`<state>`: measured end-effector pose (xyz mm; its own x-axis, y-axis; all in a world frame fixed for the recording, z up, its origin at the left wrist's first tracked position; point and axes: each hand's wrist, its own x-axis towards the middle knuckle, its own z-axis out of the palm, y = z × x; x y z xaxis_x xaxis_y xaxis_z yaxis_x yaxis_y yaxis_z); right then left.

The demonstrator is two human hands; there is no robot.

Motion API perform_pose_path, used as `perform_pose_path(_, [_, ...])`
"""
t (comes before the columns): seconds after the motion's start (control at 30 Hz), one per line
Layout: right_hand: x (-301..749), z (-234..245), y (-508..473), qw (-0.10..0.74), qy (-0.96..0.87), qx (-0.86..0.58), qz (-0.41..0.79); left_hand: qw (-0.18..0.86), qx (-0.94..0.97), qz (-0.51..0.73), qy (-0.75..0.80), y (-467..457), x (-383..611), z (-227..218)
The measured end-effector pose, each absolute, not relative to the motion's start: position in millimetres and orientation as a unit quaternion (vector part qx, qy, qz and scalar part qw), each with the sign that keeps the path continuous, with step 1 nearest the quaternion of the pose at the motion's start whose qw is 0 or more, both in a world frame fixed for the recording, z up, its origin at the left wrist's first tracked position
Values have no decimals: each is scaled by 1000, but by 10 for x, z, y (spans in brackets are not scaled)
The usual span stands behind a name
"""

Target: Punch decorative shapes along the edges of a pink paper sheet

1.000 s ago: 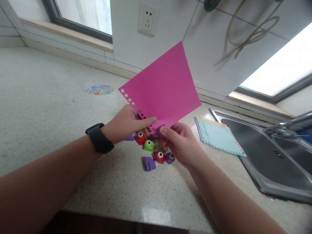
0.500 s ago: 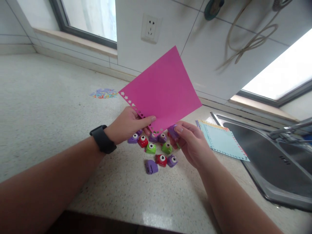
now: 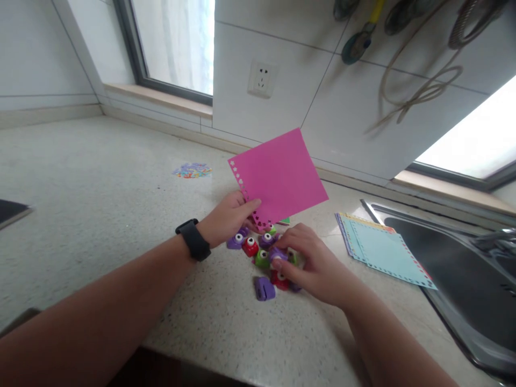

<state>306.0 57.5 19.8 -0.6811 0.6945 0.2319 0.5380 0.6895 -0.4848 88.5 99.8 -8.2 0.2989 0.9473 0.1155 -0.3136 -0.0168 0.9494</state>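
Observation:
My left hand (image 3: 237, 212) pinches a pink sheet of paper (image 3: 284, 174) by its lower left part, thumb on top. Small shaped holes run along the sheet's left edge and round its bottom corner. Between the thumb and fingers of my right hand (image 3: 312, 258) is a purple craft punch (image 3: 277, 255), held just over a cluster of other punches. Among them are a red punch (image 3: 250, 246), a green punch (image 3: 262, 259) and a purple punch lying on its side (image 3: 264, 289). My right fingers hide part of the cluster.
A pile of paper cut-outs (image 3: 193, 170) lies on the speckled counter (image 3: 121, 177) at the back left. To the right, punched sheets (image 3: 382, 250) overhang the edge of a steel sink (image 3: 463, 301). A wall with a socket (image 3: 262, 79) stands behind.
My right hand has moved the purple punch away from the sheet's bottom edge, down over the cluster. The pink sheet has tipped and sunk lower. The camera view has shifted.

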Motion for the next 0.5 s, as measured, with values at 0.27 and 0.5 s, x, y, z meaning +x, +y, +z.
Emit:
perform_pose_path(0.27, [2904, 206, 404, 176, -914, -314, 187, 643, 508, 491, 296, 1011, 897, -108])
perform_pose_path(0.5, [2777, 221, 275, 153, -928, -290, 177, 655, 496, 488, 294, 991, 911, -76])
